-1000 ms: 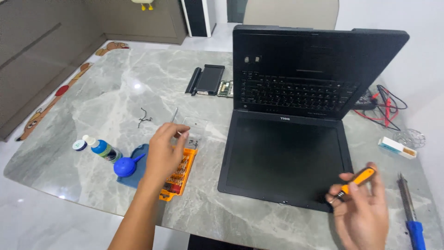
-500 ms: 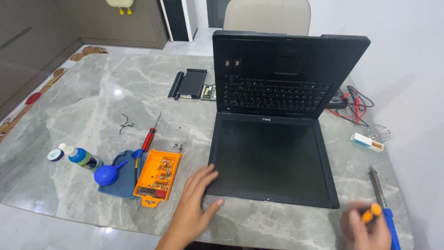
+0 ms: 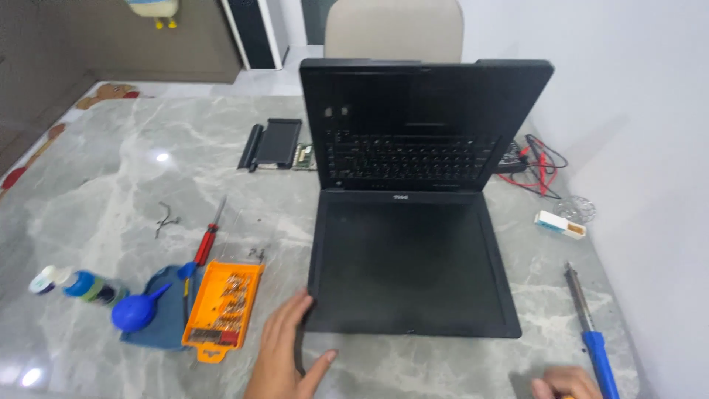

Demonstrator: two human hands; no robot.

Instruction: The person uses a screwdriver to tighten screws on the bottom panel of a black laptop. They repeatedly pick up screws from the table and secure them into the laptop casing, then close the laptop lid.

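Right hand (image 3: 565, 383) is cut off at the bottom frame edge, below the laptop's (image 3: 413, 222) near right corner. Only the knuckles show, with a sliver of orange under them; can't tell what it grips or whether it's clenched. Left hand (image 3: 284, 355) is cut at the wrist by the frame and sits at the laptop's near left corner: fingers spread, fingertips on the edge of the flat panel, thumb out on the table (image 3: 111, 192). It is loose and closes on nothing.

The laptop is matte black plastic and sits mid-table. One half lies flat toward the camera; the other stands upright with keys showing on it. The picture is motion-blurred, so the small print and the screws are unreadable.

Left of the laptop:
- An orange plastic bit tray (image 3: 221, 307), rectangular, with rows of small metal bits.
- A blue rubber blower bulb (image 3: 136, 310) on a blue mat.
- A small bottle (image 3: 92, 287) with a blue and green label, lying on its side; a white cap is beside it.
- A red-handled screwdriver (image 3: 208, 238).

Behind the laptop's left side is a black battery pack (image 3: 272, 144). Right of the laptop are a white-and-teal box (image 3: 560, 225) and red and black test leads (image 3: 539, 166), half hidden by the upright half. A blue-handled soldering iron (image 3: 591, 325) lies near the right hand.

The table is glossy grey marble-pattern stone.
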